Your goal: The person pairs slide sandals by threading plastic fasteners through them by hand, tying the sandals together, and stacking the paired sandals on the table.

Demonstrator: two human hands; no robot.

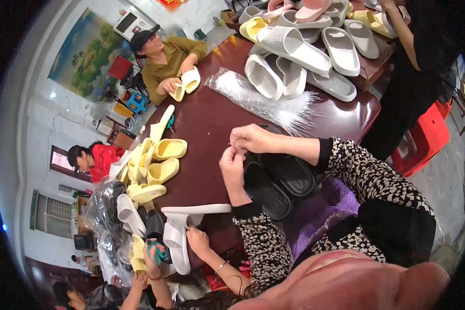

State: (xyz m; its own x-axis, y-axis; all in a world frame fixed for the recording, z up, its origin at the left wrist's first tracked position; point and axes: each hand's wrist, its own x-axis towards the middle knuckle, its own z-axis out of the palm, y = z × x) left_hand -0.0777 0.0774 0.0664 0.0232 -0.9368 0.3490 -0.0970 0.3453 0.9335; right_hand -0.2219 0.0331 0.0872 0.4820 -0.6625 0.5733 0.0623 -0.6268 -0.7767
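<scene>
My left hand (233, 166) and my right hand (251, 138) meet fingertip to fingertip over the dark red table (206, 124). Both pinch a thin clear strand, too small to make out well. Just below them lies a pair of black slippers (280, 181), side by side at the table's edge by my purple lap. My patterned sleeves come in from the lower right. A bundle of clear plastic strands (266, 103) lies on the table just beyond my right hand.
Grey and white slippers (305, 57) pile up at the far side, yellow slippers (157, 165) at the left. A person in olive (165, 59) holds pale slippers. Another person's hand (198, 241) rests on a white slipper (176, 238). A red stool (429, 135) stands at the right.
</scene>
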